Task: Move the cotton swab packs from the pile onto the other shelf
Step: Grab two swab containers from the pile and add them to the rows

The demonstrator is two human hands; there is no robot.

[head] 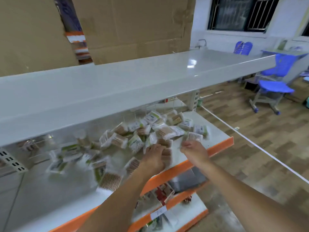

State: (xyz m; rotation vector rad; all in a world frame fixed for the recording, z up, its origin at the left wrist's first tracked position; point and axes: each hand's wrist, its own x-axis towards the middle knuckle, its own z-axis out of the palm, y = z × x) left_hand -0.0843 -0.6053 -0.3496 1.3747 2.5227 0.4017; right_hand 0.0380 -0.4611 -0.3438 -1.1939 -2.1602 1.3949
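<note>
Pinching a swab pack [194, 136] in right grip [192, 150], left grip [154, 156] spread on pile [150, 129], white shelf [215, 133], wood floor [250, 124].

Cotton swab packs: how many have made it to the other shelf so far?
None that I can see: the upper shelf looks bare. In hand: the right hand pinches one pack, though blur hides the exact grip; the left hand rests on packs at the pile's edge. Left: nearly everything, since the pile covers the middle shelf.
</note>
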